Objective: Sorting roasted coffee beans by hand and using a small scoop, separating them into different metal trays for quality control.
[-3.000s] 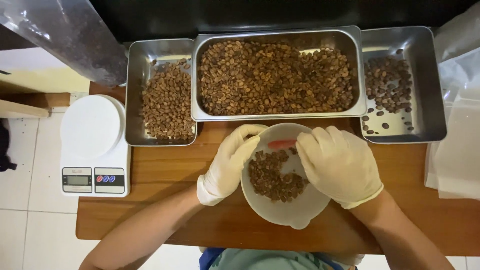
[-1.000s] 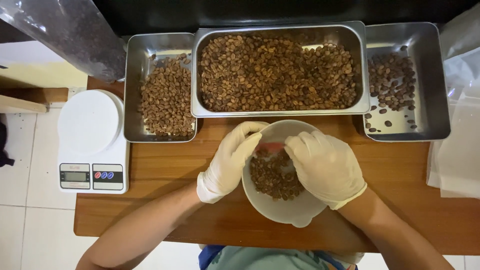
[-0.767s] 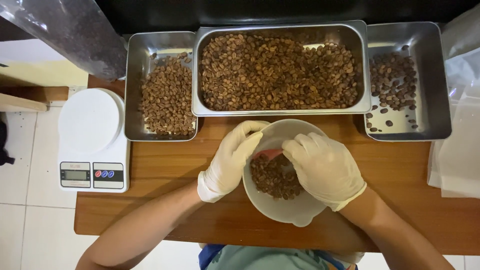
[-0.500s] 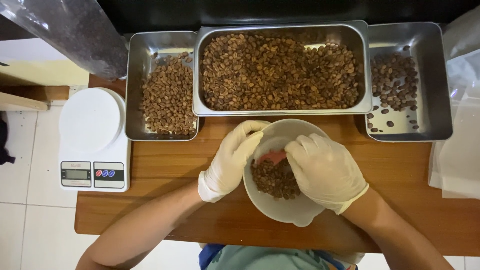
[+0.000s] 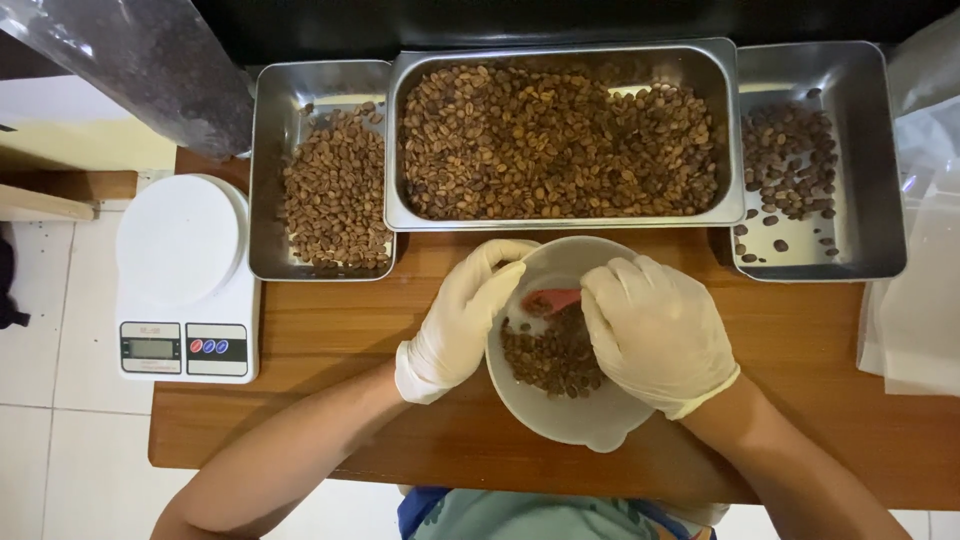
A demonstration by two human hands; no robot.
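Red scoop (image 5: 550,299) lies crosswise under right hand (image 5: 655,335).

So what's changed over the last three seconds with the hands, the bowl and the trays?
The right hand slid a little left and further over the white bowl, covering more of the beans; a red tool under its fingers shows more. The left hand kept its grip on the bowl's rim. The bowl, the three trays and the scale stayed put.
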